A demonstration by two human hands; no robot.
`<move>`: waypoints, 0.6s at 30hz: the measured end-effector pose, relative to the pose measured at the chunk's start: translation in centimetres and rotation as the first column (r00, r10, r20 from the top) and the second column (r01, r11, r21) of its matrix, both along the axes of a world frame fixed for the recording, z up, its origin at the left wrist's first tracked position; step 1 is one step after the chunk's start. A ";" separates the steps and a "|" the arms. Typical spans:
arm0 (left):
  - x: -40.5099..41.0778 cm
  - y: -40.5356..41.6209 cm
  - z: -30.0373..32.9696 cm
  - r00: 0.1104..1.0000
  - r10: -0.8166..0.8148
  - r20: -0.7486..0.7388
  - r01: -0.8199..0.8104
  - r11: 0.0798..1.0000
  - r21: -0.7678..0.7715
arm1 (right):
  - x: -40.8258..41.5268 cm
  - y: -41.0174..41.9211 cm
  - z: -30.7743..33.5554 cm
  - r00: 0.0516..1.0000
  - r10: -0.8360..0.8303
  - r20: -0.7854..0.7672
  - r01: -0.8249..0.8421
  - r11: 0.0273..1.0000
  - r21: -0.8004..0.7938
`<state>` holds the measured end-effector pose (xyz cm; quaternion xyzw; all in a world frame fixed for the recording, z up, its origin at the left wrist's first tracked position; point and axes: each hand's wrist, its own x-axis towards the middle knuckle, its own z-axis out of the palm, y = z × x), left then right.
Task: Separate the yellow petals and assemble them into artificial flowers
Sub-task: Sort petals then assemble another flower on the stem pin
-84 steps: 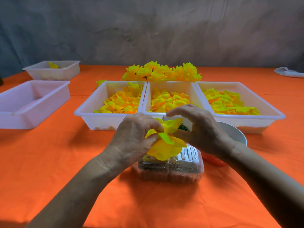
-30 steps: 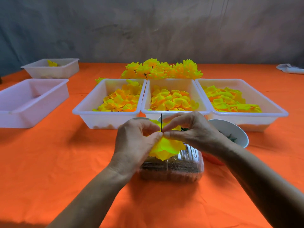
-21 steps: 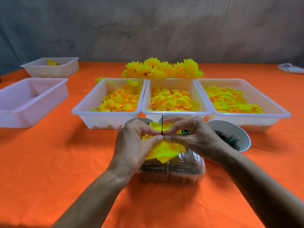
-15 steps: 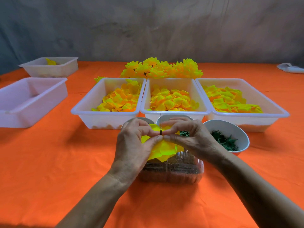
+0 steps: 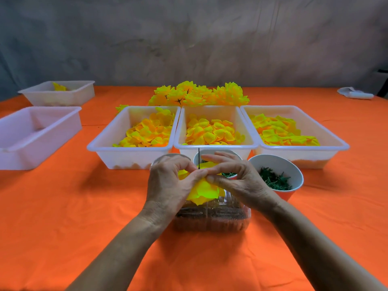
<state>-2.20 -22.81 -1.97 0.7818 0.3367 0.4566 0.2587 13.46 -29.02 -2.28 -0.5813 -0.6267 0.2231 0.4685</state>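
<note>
Where my two thumbs and forefingers meet, I pinch a bunch of yellow petals [image 5: 204, 189] threaded on a thin dark wire stem [image 5: 198, 157] that stands upright above my knuckles; my left hand [image 5: 169, 183] curls round the petals from the left, my right hand [image 5: 237, 181] pinches them from the right with its upper fingers stretched out straight over the top; the petals hang below my fingertips, just above a clear plastic container [image 5: 212, 218] with dark contents that sits on the orange tablecloth [image 5: 73, 206]; beside my right hand is a paper cup [image 5: 277, 175] holding green pieces, and behind my hands a second cup [image 5: 216, 153] is mostly hidden; beyond them three white trays stand side by side, rims touching: the left tray [image 5: 105, 147], the middle tray [image 5: 214, 147] and the right tray [image 5: 327, 143], each holding loose yellow and orange petals; behind the trays lies a heap of finished yellow flowers [image 5: 199, 94]; far to my left sits a pale tray [image 5: 42, 133], and behind it a smaller white tray [image 5: 73, 93] with one yellow piece inside; a white object [image 5: 354, 93] lies at the far right edge.
</note>
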 end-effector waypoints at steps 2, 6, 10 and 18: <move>0.0 0.0 -0.4 0.997 -0.019 0.073 0.025 0.997 -0.077 | 0.0 0.0 0.0 1.000 -0.002 -0.024 0.003 1.000 0.005; 0.3 -0.1 -1.0 0.989 -0.053 0.136 0.072 0.988 -0.137 | 0.7 -0.4 0.4 0.988 0.022 -0.154 -0.025 1.000 -0.015; 0.4 0.0 -0.8 0.993 -0.042 0.111 0.059 0.987 -0.149 | 2.9 -0.9 1.2 0.918 -0.155 -0.366 0.180 0.983 0.037; 0.4 0.3 -0.4 0.997 -0.058 0.047 0.065 0.985 -0.162 | 7.6 -1.6 1.4 0.771 -0.423 0.476 0.582 0.770 -0.260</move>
